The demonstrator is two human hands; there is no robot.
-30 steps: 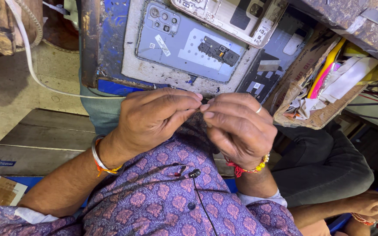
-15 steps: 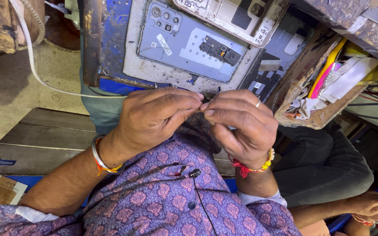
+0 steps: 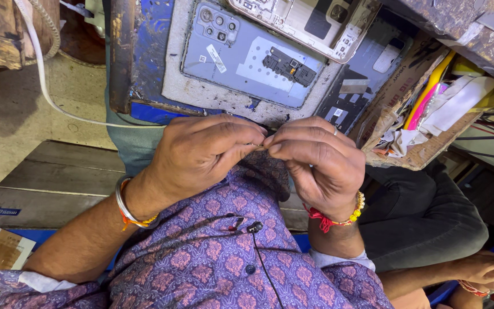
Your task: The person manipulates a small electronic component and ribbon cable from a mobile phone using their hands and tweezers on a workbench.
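A tiny part, too small to identify, is pinched between left hand and right hand, fingertips touching. Both are held just below the opened phone; a card box is seen right of it.

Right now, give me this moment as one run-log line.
left hand: pinching small part, too small to identify | right hand: pinching same part, fingertips meeting | phone back panel: on worn board above hands | white cable: left

Phone back panel close ahead, cardboard box blocks rt, left side open
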